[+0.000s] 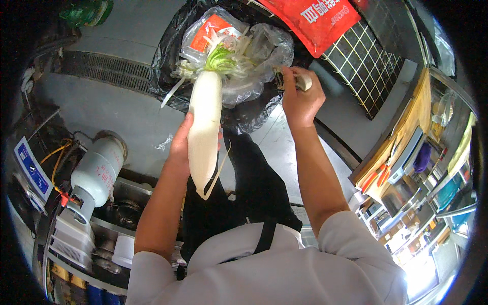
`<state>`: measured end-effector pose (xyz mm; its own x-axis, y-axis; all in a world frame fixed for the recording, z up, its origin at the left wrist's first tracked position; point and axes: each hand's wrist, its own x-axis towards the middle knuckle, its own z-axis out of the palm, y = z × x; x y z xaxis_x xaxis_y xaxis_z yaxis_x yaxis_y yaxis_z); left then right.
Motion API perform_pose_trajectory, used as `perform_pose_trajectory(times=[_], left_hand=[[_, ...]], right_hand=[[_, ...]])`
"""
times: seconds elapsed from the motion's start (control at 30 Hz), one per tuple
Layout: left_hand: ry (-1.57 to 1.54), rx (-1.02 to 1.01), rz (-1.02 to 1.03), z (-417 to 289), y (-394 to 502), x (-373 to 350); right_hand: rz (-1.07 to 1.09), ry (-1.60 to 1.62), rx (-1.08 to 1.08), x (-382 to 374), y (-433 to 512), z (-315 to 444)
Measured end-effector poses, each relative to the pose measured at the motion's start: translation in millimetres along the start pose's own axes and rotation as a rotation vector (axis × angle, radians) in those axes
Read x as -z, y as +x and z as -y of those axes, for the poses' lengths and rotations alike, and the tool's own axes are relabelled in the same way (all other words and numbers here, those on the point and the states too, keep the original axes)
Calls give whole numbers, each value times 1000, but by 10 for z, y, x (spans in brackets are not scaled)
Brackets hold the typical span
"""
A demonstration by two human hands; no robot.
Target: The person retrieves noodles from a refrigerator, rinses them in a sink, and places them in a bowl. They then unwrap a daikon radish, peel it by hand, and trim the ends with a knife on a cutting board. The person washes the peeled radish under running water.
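My left hand (181, 142) is closed around the middle of a large white daikon radish (204, 129), with its cut green leaf stubs (220, 60) pointing away from me. A thin strip of peel hangs from the root's near tip. To the right, my right hand (304, 95) grips a small tool with a pale rounded handle (304, 81), perhaps a peeler; its working end is hard to make out. Beyond both hands lies a black plastic bag (166, 57) holding clear plastic wrappings (272, 45) and pale scraps. The radish top is over this bag.
A red printed package (314, 23) rests by a white wire grid (358, 65) at the upper right. On the right stands a wooden board (410, 118) with orange-handled scissors (377, 177). A gas cylinder (99, 171) is at the left, near a floor grating (106, 71).
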<state>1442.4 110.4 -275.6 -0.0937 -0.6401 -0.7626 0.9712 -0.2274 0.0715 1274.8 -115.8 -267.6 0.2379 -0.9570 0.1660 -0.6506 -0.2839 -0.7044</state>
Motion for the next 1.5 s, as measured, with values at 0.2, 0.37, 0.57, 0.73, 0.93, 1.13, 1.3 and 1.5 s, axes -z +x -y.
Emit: perform_pose_trajectory(times=[0.2,0.37,0.57,0.73,0.93,1.13,1.3,1.5], left_hand=[[-53,25,48,-100,95,2],[-8,17,5,-54,127,47],[-62,-16,84,88,-57,3],[45,47,-36,147,-229,-73],[-45,16,128,97,-150,-40],[35,-10,-116,-48,-37,-52],[-77,48,-77,-70,20,-8],[-31,33,37,56,-167,139]], right_hand=[[564,576,-318,121,-484,690],[1100,737,-402,173,-794,1049],[934,624,-400,-34,-569,774],[437,360,-173,-406,187,158],[58,-14,-149,-77,203,-111],[463,439,-356,226,-583,629],[1049,704,-306,171,-878,1083],[969,573,-334,-171,-508,730]])
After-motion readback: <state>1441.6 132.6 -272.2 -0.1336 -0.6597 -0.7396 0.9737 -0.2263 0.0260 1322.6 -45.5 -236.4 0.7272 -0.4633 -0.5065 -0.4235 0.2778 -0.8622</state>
